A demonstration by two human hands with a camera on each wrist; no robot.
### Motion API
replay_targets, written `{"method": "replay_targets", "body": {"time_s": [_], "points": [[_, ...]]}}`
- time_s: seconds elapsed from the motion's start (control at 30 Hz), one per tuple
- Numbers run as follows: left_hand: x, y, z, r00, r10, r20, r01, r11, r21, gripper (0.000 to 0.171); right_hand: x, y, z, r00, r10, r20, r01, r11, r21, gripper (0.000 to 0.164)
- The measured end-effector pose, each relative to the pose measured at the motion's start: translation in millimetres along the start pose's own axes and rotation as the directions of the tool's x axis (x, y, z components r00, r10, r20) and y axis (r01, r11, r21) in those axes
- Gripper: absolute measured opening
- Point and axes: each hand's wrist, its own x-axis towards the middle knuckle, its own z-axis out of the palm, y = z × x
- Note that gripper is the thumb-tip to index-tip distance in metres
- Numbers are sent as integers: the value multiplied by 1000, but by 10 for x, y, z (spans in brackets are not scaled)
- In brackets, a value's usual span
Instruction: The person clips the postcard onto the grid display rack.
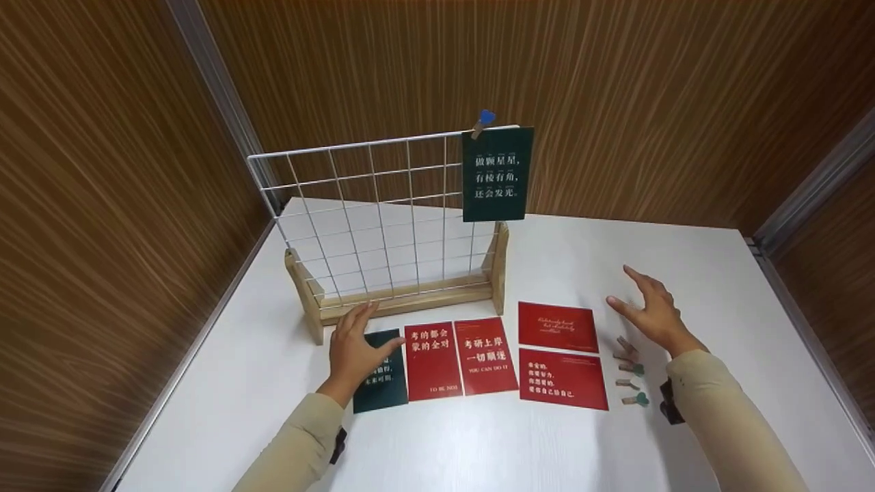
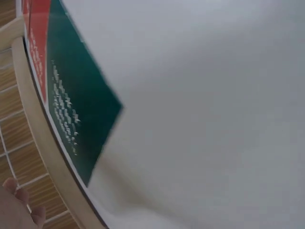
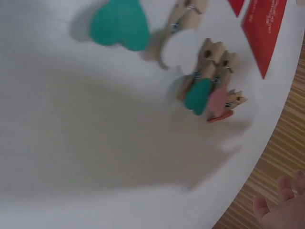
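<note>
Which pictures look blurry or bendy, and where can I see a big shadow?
Head view: mostly clear, with readable words on the hanging card; left wrist view: smeared words on the green card, and the wooden bar looks bowed; right wrist view: soft-looking clips, a big grey shadow across the table.

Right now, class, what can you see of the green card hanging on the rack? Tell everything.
The hanging card is a dark green rectangle, paper-like, longer side vertical, with three lines of white Chinese characters facing the viewer. It hangs at the right end of the white wire grid, pinched near its upper-left corner by a blue-topped wooden clothespin.
</note>
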Motion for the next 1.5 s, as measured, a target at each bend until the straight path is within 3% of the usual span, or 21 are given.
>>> {"method": "replay_targets", "body": {"time_s": [0.4, 0.67, 0.83, 1.17, 1.27, 1.5], "points": [[-72, -162, -20, 994, -91, 53, 88, 995, 56, 78, -197, 203, 129, 998, 31, 60, -29, 999, -27, 85], [-95, -255, -10, 991, -110, 81, 102, 990, 96, 77, -317, 341, 194, 995, 49, 83, -49, 999, -1, 89], [-86, -297, -21, 989, -119, 88, 110, 989, 99, 76, -369, 417, 234, 998, 11, 65, -11, 1000, -2, 84], [-71, -374, -26, 983, -142, 116, 133, 987, 87, 75, -383, 473, 260, 996, 54, 75, -54, 999, -9, 71], [-74, -380, -33, 980, -154, 128, 145, 986, 76, 74, -394, 492, 263, 997, 35, 72, -35, 999, -12, 65], [-57, -381, -31, 974, -172, 146, 160, 983, 93, 71, -419, 521, 283, 1000, -8, 28, 8, 1000, -14, 43]]}}
